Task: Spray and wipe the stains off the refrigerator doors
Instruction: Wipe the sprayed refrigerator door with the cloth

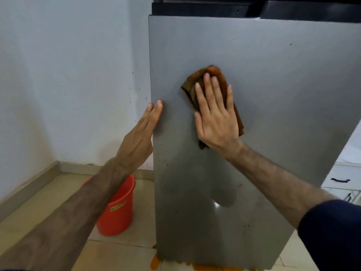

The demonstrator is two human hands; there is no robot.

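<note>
A grey refrigerator door (273,94) fills the middle and right of the view. Small dark specks dot its lower half, and one greenish spot sits near the upper right. My right hand (216,118) lies flat on a brown-orange cloth (213,75), pressing it against the door. My left hand (140,133) rests with straight fingers on the door's left edge and holds nothing.
A red bucket (119,210) stands on the tiled floor by the wall, left of the door. Orange smears (156,263) mark the floor under the door's bottom edge. White drawers with dark handles (340,179) are at the right. A white wall is on the left.
</note>
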